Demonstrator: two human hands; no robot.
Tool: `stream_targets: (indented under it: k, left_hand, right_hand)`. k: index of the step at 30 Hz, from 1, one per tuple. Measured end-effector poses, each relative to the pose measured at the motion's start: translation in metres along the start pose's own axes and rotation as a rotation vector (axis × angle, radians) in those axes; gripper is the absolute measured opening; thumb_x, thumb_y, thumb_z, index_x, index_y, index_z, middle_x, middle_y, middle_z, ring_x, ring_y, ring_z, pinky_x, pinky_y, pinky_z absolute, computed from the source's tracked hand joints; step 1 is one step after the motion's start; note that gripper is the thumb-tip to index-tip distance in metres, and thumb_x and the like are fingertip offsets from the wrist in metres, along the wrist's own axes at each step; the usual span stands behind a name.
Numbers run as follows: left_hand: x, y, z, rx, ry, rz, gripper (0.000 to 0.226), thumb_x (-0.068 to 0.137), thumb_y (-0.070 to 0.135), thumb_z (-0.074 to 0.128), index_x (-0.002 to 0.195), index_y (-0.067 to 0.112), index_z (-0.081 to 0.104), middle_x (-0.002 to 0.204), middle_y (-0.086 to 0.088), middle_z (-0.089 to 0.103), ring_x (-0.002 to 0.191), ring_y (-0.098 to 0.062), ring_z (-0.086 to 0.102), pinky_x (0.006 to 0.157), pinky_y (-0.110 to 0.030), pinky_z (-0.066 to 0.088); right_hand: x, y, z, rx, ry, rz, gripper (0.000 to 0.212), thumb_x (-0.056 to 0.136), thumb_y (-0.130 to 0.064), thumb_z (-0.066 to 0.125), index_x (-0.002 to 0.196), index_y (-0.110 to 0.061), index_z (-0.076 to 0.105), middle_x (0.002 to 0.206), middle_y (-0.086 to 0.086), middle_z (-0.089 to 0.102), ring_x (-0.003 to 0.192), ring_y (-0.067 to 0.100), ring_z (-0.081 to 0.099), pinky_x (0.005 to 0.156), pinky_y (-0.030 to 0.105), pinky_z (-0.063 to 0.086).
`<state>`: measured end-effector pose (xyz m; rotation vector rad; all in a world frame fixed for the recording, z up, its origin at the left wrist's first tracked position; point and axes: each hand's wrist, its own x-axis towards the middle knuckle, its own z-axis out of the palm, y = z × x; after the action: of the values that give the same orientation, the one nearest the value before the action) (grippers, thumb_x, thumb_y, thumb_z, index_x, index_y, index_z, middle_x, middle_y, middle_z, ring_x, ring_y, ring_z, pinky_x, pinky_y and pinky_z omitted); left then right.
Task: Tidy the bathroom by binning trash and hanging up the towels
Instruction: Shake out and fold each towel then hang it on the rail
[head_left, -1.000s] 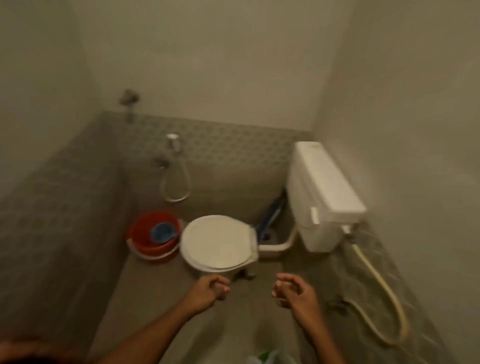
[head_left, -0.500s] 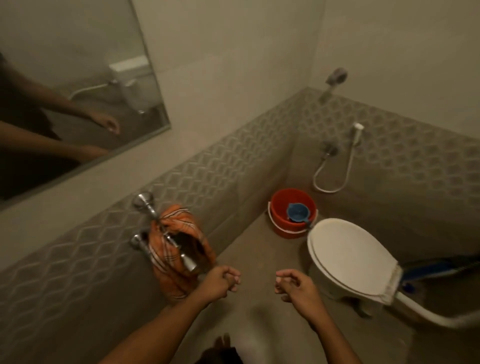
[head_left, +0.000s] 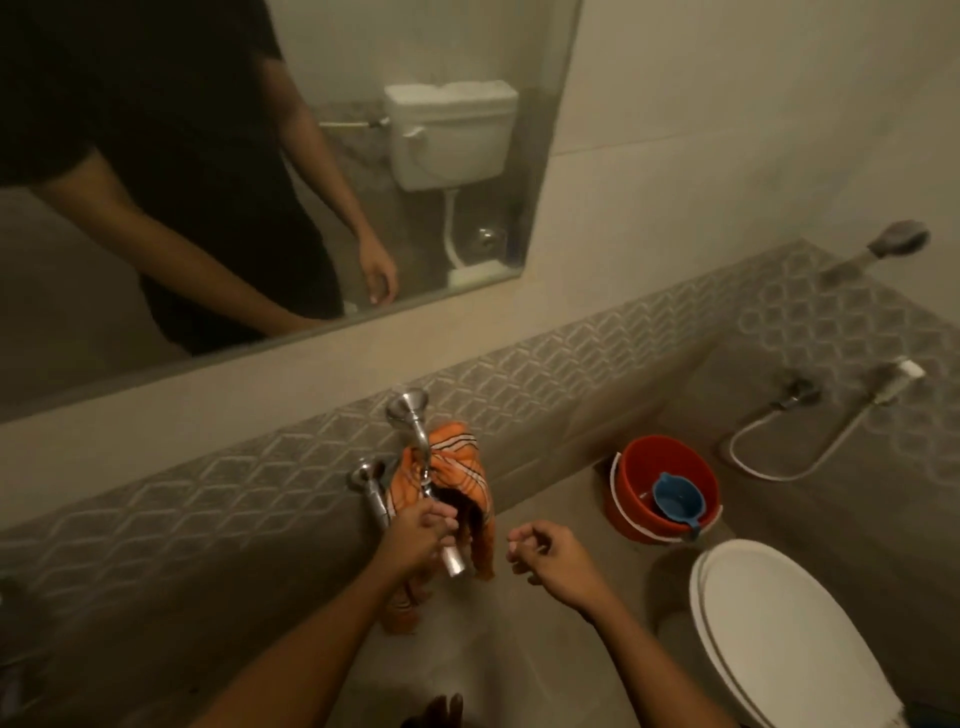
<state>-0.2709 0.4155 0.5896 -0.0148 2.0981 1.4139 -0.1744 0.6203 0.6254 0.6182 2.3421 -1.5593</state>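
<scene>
An orange striped towel (head_left: 460, 467) hangs bunched over a long steel tap (head_left: 413, 415) on the patterned tile wall. My left hand (head_left: 413, 540) is at the tap's spout, its fingers curled on the towel's dark fold there. My right hand (head_left: 550, 558) hovers just right of the towel, loosely curled and holding nothing. No trash or bin is in view.
A second, shorter tap (head_left: 371, 486) sits left of the towel. An orange bucket (head_left: 636, 467) with a blue mug (head_left: 675, 501) stands on the floor by the closed white toilet (head_left: 779, 634). A hand shower (head_left: 898, 379) hangs on the far wall. A mirror (head_left: 441, 234) hangs above.
My view has swung left from the toilet to the tap wall. My left hand has moved forward onto the towel at the tap; my right hand has followed, still empty.
</scene>
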Motion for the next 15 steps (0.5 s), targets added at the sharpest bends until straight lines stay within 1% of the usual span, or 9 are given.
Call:
stream_targets:
  k: [2,4,5,7,9,10,12,13,15]
  left_hand:
    - [0.009,-0.007,-0.017,-0.017,0.115,0.006,0.017,0.093,-0.005,0.059,0.094,0.01,0.067,0.077,-0.007,0.065,0.061,-0.012,0.062,0.051,-0.015,0.048]
    - [0.015,-0.01,-0.027,0.008,0.235,0.027,0.024,0.087,-0.003,0.067,0.084,0.021,0.067,0.077,0.004,0.067,0.066,0.0,0.063,0.063,-0.007,0.047]
    - [0.017,-0.01,-0.031,-0.005,0.268,0.031,0.026,0.083,0.0,0.072,0.08,0.026,0.065,0.079,0.007,0.067,0.067,0.003,0.064,0.068,-0.007,0.047]
    - [0.023,-0.014,-0.036,-0.028,0.318,0.016,0.022,0.073,0.015,0.076,0.08,0.031,0.063,0.082,0.007,0.07,0.073,-0.001,0.067,0.078,-0.023,0.054]
    - [0.029,-0.015,-0.038,-0.052,0.338,0.017,0.023,0.068,0.027,0.072,0.086,0.038,0.061,0.092,0.002,0.072,0.086,-0.015,0.069,0.083,-0.034,0.055]
    - [0.029,-0.011,-0.039,-0.058,0.338,0.012,0.025,0.068,0.034,0.069,0.089,0.042,0.059,0.099,0.003,0.071,0.092,-0.017,0.068,0.086,-0.035,0.055]
    - [0.026,0.01,-0.04,-0.048,0.332,-0.011,0.032,0.072,0.043,0.067,0.102,0.047,0.057,0.112,0.008,0.067,0.102,-0.016,0.065,0.093,-0.034,0.051]
    - [0.032,0.013,-0.039,-0.037,0.316,-0.03,0.037,0.079,0.04,0.069,0.114,0.042,0.057,0.116,0.009,0.064,0.107,-0.016,0.062,0.095,-0.032,0.048]
    - [0.038,0.03,-0.034,-0.02,0.306,-0.013,0.047,0.091,0.025,0.069,0.135,0.02,0.054,0.126,0.0,0.061,0.116,-0.019,0.059,0.094,-0.024,0.042]
  right_hand:
    - [0.021,-0.015,0.015,-0.028,-0.064,-0.02,0.012,0.096,-0.008,0.062,0.106,-0.004,0.068,0.081,0.02,0.066,0.07,0.021,0.064,0.053,0.018,0.049]
    - [0.036,-0.027,0.029,-0.027,-0.109,-0.038,0.008,0.093,-0.011,0.066,0.1,-0.009,0.069,0.078,0.014,0.061,0.071,0.025,0.061,0.055,0.023,0.049]
    - [0.045,-0.032,0.036,-0.028,-0.129,-0.039,0.007,0.091,-0.014,0.068,0.097,-0.012,0.07,0.078,0.014,0.062,0.071,0.026,0.061,0.058,0.028,0.049]
    - [0.06,-0.037,0.048,-0.016,-0.173,-0.031,0.009,0.089,-0.014,0.068,0.097,-0.009,0.069,0.073,0.013,0.062,0.064,0.022,0.061,0.058,0.029,0.05]
    - [0.07,-0.04,0.056,-0.034,-0.229,-0.003,0.006,0.096,-0.005,0.063,0.1,-0.003,0.066,0.069,0.009,0.062,0.052,0.009,0.06,0.049,0.022,0.047]
    - [0.076,-0.042,0.059,-0.052,-0.262,0.002,0.005,0.097,-0.005,0.061,0.1,-0.004,0.065,0.071,0.009,0.064,0.049,0.005,0.06,0.045,0.02,0.045]
    - [0.089,-0.04,0.063,-0.081,-0.309,-0.005,0.006,0.098,-0.008,0.06,0.099,-0.01,0.065,0.08,0.013,0.069,0.053,0.004,0.064,0.043,0.02,0.044]
    - [0.095,-0.039,0.063,-0.095,-0.327,-0.016,0.007,0.098,-0.008,0.06,0.097,-0.013,0.065,0.082,0.014,0.07,0.057,0.006,0.066,0.044,0.021,0.046]
    - [0.107,-0.038,0.06,-0.123,-0.365,-0.027,0.011,0.098,-0.004,0.06,0.093,-0.013,0.064,0.076,0.01,0.068,0.055,0.006,0.065,0.046,0.02,0.046]
